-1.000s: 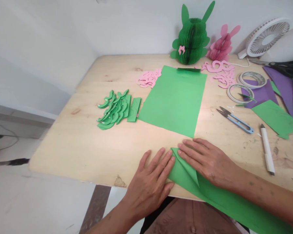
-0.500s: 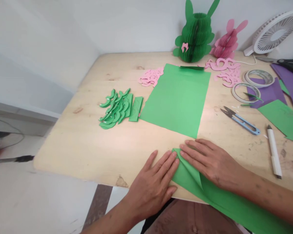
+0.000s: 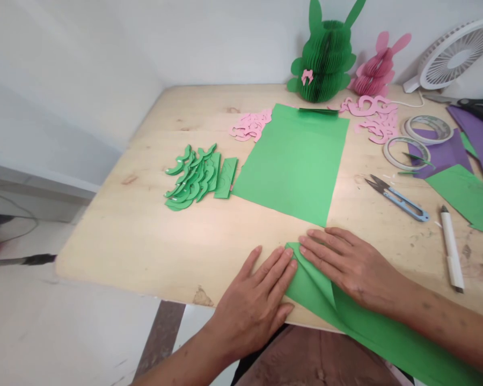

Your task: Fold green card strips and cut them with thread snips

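Observation:
A long green paper [image 3: 312, 292] lies at the table's front edge, its far end folded over and its right part running down beneath my right forearm. My left hand [image 3: 257, 297] rests flat with fingers spread, its fingertips on the paper's left corner. Fingers stretched out, my right hand [image 3: 348, 265] presses on the folded part from the right. Just beyond my hands lies a large flat green sheet [image 3: 292, 166], with a small dark green folded piece [image 3: 317, 112] on its far edge.
Green cutouts [image 3: 193, 179] lie left, pink scraps [image 3: 378, 118] behind right. Tape rolls [image 3: 406, 153], snips [image 3: 398, 198], a white marker [image 3: 452, 249] and purple paper [image 3: 443, 150] sit right. Green [image 3: 326, 61] and pink [image 3: 375, 72] paper rabbits and a fan [image 3: 459, 56] stand at the back.
The view has shifted very slightly. Both hands keep the same pose on the folded green paper.

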`<action>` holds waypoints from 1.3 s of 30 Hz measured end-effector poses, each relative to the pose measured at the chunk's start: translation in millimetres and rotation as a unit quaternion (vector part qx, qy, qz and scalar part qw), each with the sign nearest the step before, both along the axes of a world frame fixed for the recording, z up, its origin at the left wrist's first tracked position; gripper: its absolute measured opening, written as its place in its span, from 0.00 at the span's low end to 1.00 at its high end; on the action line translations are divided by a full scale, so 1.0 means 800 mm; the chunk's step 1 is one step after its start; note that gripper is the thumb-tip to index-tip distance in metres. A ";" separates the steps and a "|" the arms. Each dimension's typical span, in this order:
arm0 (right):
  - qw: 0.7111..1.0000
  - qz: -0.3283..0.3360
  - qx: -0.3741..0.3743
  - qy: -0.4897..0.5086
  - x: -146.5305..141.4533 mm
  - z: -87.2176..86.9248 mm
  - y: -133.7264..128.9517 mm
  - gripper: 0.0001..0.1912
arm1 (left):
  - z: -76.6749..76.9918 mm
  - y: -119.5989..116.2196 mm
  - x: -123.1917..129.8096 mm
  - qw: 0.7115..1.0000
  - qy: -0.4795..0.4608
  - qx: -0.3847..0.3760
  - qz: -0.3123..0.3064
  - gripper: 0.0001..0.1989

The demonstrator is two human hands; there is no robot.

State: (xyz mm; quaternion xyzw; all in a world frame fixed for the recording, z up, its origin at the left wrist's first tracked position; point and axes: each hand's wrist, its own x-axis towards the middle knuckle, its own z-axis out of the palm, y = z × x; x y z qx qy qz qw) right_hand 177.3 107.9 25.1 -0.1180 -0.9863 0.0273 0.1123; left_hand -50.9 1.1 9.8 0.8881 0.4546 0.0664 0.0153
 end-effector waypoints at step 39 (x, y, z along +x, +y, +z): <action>1.000 0.017 0.023 -0.013 0.011 -0.005 -0.002 0.20 | 0.000 -0.004 0.003 1.000 0.005 0.000 0.002 0.23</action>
